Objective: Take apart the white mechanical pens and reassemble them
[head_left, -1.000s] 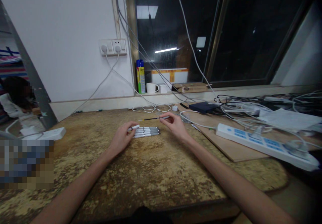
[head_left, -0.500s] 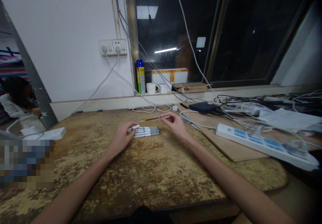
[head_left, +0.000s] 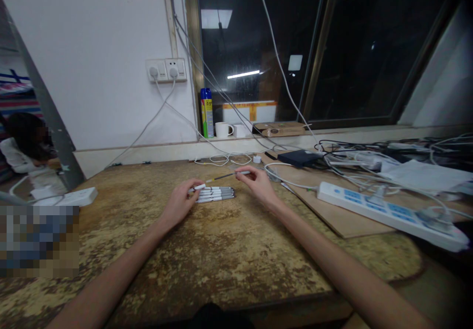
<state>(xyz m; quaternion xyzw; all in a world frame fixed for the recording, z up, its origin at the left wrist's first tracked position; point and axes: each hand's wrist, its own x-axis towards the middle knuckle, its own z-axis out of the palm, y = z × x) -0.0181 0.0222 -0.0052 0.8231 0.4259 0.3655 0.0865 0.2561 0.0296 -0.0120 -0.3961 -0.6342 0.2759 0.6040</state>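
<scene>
My left hand [head_left: 179,203] is closed on a white pen barrel [head_left: 199,187], whose open-looking end points right. Opposite it, my right hand [head_left: 258,183] pinches a grey pen part [head_left: 242,172]. From that part a thin dark pen refill [head_left: 223,176] with a yellowish end sticks out to the left, its tip just above and right of the barrel's end. Whether the tip touches the barrel I cannot tell. Below, several white and grey pens [head_left: 217,194] lie side by side on the worn wooden table [head_left: 221,250], partly hidden behind my left fingers.
At right, a white power strip [head_left: 388,214] and tangled cables rest near a brown board [head_left: 332,215]. A dark flat box [head_left: 299,157] sits behind. The sill bears a spray can [head_left: 207,113] and a white mug [head_left: 223,129]. A person [head_left: 29,147] is at far left.
The refill has tilted slightly, its left tip dropping closer to the end of the barrel. Both hands keep their grip and have barely moved.
</scene>
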